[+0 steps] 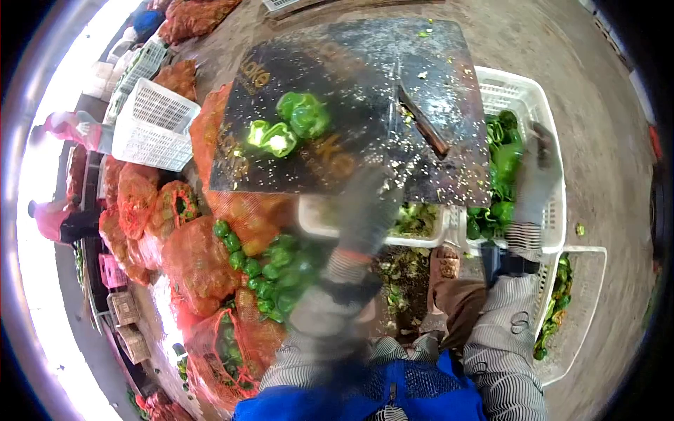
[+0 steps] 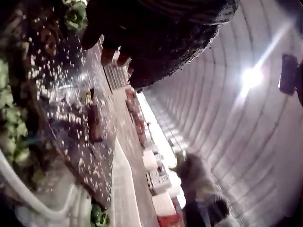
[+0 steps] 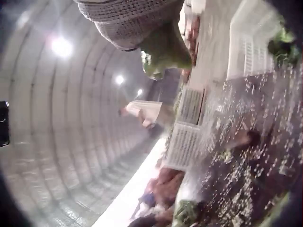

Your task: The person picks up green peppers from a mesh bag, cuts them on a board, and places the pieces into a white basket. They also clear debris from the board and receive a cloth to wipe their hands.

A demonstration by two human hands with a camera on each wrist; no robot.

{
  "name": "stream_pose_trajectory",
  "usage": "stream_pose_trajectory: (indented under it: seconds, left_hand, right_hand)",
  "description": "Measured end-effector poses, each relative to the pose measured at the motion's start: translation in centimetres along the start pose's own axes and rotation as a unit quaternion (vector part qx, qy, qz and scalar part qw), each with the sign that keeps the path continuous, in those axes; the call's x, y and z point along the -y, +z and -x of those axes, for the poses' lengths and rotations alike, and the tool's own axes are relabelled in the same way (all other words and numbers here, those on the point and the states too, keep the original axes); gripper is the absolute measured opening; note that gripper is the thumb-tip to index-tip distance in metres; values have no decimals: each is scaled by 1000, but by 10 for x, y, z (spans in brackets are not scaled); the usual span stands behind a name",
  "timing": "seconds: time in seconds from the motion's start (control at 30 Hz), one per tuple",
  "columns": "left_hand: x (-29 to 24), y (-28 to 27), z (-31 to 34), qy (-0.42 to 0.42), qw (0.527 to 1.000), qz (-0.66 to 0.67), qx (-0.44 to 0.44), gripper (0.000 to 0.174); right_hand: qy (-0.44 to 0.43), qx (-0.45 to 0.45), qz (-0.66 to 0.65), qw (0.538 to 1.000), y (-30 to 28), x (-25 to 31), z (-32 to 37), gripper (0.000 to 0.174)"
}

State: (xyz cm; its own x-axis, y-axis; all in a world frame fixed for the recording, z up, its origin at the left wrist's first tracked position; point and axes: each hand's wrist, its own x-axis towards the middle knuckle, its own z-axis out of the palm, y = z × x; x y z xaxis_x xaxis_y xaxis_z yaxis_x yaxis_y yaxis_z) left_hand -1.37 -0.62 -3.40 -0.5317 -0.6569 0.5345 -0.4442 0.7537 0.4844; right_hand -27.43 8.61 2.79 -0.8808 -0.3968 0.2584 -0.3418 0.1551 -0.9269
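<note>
My right hand (image 1: 539, 172), in a grey glove, is over the white crate of green peppers on the right. It holds a green bell pepper (image 3: 165, 49), seen below the glove in the right wrist view. My left hand (image 1: 368, 207), also gloved and blurred, is over the near edge of the dark board (image 1: 281, 70); nothing shows in its fingers. On the board's left lie green bell peppers (image 1: 303, 114) and cut pepper pieces showing pale insides (image 1: 272, 138). A knife (image 1: 425, 126) with a brown handle lies on the right of the board among scattered seeds.
The white crate (image 1: 551, 91) stands against the board's right side. Under the near edge sits a white tub (image 1: 316, 217) with pepper trimmings. Red net sacks (image 1: 200, 263) and loose green peppers (image 1: 260, 288) crowd the left. Another crate (image 1: 593, 281) stands near right.
</note>
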Motion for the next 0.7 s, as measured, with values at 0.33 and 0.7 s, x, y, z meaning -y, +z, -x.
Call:
stream_pose_trajectory:
  seconds: [0.33, 0.7]
  left_hand:
    - [216, -50, -62, -273, 845, -373, 269, 52]
    - [118, -39, -23, -364, 821, 366, 244, 62]
  right_hand:
    - [-144, 149, 341, 917, 16, -44, -9, 35]
    - [-44, 403, 54, 913, 78, 2, 48, 44]
